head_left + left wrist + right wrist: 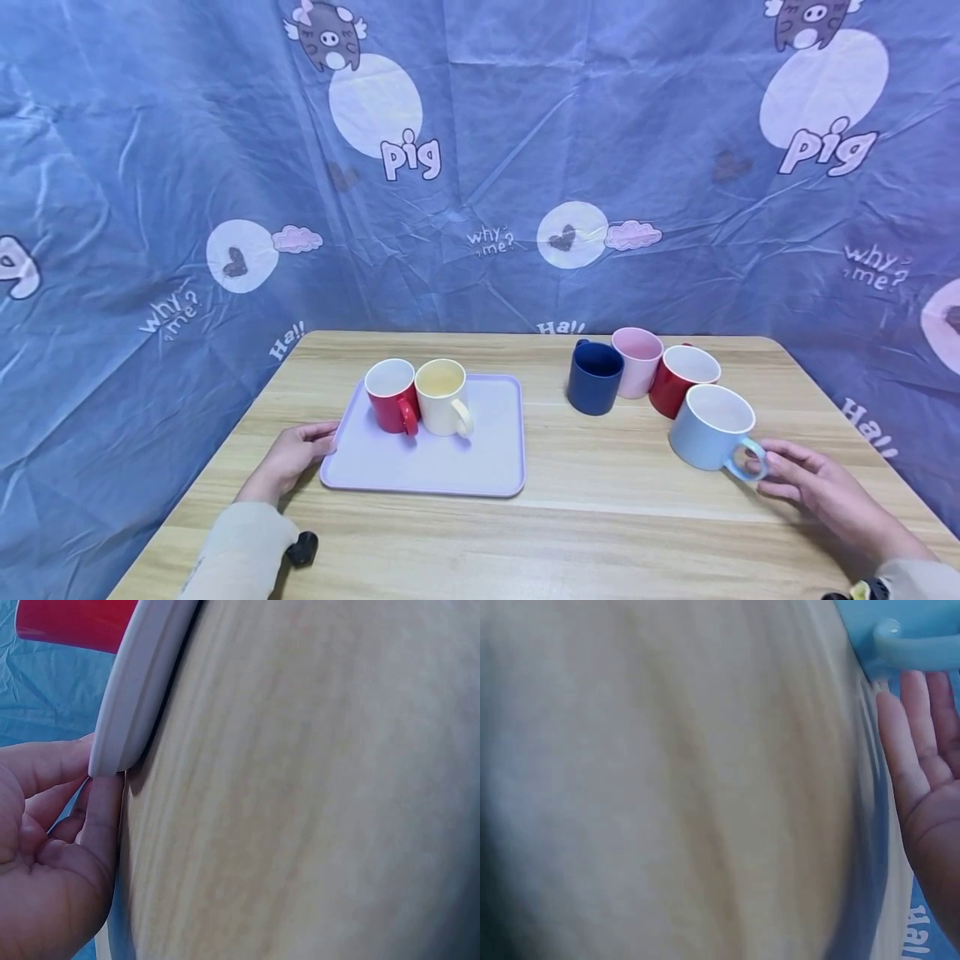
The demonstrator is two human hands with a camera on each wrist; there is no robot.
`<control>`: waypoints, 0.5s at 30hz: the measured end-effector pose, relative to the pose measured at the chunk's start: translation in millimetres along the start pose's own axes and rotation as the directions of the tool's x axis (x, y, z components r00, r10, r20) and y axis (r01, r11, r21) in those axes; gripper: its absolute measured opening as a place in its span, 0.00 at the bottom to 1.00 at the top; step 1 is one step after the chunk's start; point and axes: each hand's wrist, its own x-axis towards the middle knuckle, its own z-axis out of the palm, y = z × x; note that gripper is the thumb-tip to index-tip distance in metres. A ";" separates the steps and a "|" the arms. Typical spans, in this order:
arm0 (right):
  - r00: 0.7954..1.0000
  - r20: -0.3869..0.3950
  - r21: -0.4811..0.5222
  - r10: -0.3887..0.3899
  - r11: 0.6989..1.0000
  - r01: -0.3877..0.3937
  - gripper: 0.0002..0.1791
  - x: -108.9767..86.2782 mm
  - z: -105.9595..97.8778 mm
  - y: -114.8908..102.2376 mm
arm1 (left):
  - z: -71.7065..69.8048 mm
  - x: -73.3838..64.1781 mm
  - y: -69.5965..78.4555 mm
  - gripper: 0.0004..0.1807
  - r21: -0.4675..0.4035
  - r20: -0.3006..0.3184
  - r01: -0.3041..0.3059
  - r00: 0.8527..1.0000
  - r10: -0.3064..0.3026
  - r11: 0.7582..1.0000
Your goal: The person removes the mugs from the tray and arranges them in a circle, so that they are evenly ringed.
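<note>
In the head view, my left hand (288, 457) is at the left edge of a pale lilac tray (480, 467). The left wrist view shows that hand's fingers (101, 814) pinching the tray's rim. On the tray stand a red mug (392, 408) and a cream mug (438, 404), side by side with handles toward me. To the right, my right hand (828, 496) has its fingertips at the handle of a light blue mug (705, 433). Its fingers look fairly straight in the right wrist view, just below the handle (922, 652); whether they touch it is unclear.
Behind the light blue mug, another red mug (671, 387), a pink mug (636, 367) and a navy mug (595, 383) stand close together in a row. The wooden table (570, 525) reaches back to a blue printed curtain (480, 183).
</note>
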 end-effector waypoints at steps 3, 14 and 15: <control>1.000 0.002 -0.026 -0.014 1.000 0.014 0.28 1.1 -4.6 -6.4 | 0.0 0.0 0.3 0.24 0.003 -0.001 0.002 1.000 -0.002 1.000; 0.988 -0.118 -0.144 -0.096 0.986 0.079 0.29 24.1 -9.0 -48.7 | 0.1 -0.3 1.0 0.24 0.004 0.010 -0.005 1.000 0.005 1.000; 0.988 -0.116 -0.129 -0.106 0.987 0.091 0.29 27.2 -9.1 -52.8 | 0.0 -0.1 0.8 0.24 0.003 0.013 -0.007 1.000 0.007 1.000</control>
